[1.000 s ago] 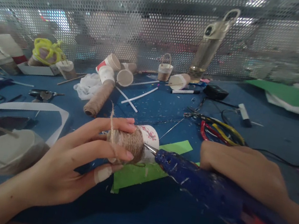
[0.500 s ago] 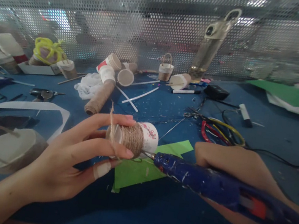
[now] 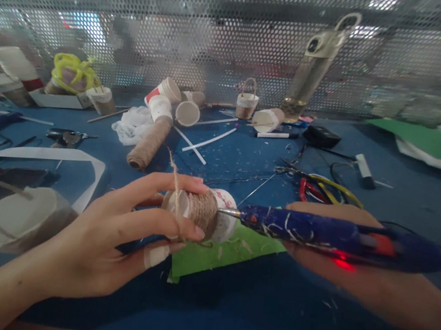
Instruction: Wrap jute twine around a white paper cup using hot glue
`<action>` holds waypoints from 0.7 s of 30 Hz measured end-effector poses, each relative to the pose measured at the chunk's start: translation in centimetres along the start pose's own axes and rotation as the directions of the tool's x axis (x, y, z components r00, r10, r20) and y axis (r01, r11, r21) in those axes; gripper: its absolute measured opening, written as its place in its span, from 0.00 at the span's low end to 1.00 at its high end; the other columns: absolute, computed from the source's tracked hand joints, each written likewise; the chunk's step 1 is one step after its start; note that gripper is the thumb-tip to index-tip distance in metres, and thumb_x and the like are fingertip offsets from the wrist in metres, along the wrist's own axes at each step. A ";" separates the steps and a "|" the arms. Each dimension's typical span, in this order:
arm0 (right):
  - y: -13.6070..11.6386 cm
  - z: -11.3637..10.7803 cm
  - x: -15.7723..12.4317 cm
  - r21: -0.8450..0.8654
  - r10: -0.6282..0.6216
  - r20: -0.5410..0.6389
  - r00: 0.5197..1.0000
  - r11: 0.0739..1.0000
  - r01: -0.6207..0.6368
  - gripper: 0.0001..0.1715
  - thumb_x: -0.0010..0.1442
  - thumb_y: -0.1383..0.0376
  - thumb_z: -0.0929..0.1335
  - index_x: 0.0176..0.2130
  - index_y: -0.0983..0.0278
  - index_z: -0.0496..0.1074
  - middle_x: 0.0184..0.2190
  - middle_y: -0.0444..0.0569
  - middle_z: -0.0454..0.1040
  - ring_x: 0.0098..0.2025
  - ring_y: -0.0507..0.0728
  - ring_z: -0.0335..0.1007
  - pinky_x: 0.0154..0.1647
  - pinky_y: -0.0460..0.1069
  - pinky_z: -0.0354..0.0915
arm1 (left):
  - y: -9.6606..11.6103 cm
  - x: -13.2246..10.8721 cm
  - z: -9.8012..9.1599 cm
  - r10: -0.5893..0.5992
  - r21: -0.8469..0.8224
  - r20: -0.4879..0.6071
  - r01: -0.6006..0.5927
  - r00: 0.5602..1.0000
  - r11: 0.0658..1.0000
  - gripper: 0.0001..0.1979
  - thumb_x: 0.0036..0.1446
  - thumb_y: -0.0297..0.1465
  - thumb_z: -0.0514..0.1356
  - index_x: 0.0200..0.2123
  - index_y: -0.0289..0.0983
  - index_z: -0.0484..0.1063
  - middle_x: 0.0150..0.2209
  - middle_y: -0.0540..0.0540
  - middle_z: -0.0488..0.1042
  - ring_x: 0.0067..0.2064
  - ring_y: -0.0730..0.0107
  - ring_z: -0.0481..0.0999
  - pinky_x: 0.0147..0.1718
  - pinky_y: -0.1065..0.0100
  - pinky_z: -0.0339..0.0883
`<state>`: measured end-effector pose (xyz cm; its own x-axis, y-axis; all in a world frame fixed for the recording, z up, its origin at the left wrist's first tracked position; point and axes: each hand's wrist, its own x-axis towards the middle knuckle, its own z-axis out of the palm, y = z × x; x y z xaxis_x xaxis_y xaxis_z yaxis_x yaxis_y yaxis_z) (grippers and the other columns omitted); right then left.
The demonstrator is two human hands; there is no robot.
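Note:
My left hand (image 3: 127,234) grips a small paper cup (image 3: 224,220) lying on its side, its rim end printed with pink flowers. Twine (image 3: 203,210) is wound round the cup's body, and a loose strand (image 3: 175,177) rises between my fingers. A whitish bandage covers part of my left thumb. In my right hand (image 3: 331,264) is a blue hot glue gun (image 3: 303,228), its metal nozzle at the border between twine and bare cup. A red light glows beneath its body; the gun hides most of my right fingers. Below the cup lies green paper (image 3: 226,251).
A twine spool (image 3: 149,144), crumpled white plastic (image 3: 131,126) and several cups stand or lie further back. A twine-handled basket (image 3: 18,220) is at left. Pliers (image 3: 314,190) and cables lie at right. A bottle (image 3: 311,73) stands by the perforated metal screen (image 3: 224,46).
The glue gun has swung up to nearly level, its nozzle now higher on the cup, and its red light shows. The cup has shifted slightly right and tilted in my left hand.

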<state>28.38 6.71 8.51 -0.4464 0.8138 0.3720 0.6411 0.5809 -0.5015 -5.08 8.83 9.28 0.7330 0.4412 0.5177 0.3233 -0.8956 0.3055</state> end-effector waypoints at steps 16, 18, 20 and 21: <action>-1.8 2.7 -0.6 0.244 -0.051 -0.228 0.972 0.964 0.108 0.19 0.59 0.68 0.79 0.41 0.52 0.70 0.36 0.37 0.79 0.31 0.53 0.78 0.31 0.47 0.75 | -0.9 0.7 1.9 -0.509 -0.671 0.121 0.449 0.852 0.591 0.14 0.69 0.40 0.68 0.52 0.41 0.75 0.50 0.43 0.83 0.50 0.59 0.87 0.45 0.65 0.85; -1.5 3.0 -0.5 0.281 -0.161 -0.249 0.955 0.932 0.230 0.20 0.59 0.72 0.79 0.41 0.54 0.70 0.41 0.41 0.81 0.37 0.54 0.80 0.37 0.48 0.76 | -0.7 0.8 2.2 -0.579 -0.716 0.212 0.528 0.787 0.456 0.18 0.67 0.44 0.69 0.53 0.40 0.75 0.48 0.43 0.83 0.49 0.58 0.86 0.45 0.64 0.85; -1.2 3.1 -0.3 0.318 -0.240 -0.222 0.945 0.898 0.303 0.20 0.60 0.75 0.77 0.43 0.56 0.71 0.44 0.44 0.81 0.43 0.55 0.80 0.44 0.50 0.76 | -0.5 0.8 2.6 -0.617 -0.736 0.269 0.570 0.740 0.364 0.21 0.65 0.46 0.70 0.53 0.41 0.74 0.48 0.44 0.83 0.49 0.59 0.85 0.45 0.64 0.84; -1.0 3.1 -0.2 0.318 -0.285 -0.192 0.939 0.887 0.335 0.19 0.62 0.76 0.76 0.45 0.56 0.72 0.45 0.45 0.82 0.46 0.56 0.80 0.47 0.50 0.75 | -0.5 0.8 2.8 -0.616 -0.741 0.282 0.575 0.735 0.347 0.22 0.64 0.46 0.71 0.53 0.41 0.74 0.49 0.44 0.83 0.49 0.60 0.85 0.44 0.65 0.84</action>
<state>25.92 5.98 6.50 -0.4821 0.5955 0.6426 0.2205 0.7924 -0.5688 -2.93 9.46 7.31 0.5088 0.8602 -0.0332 0.0903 -0.0150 0.9958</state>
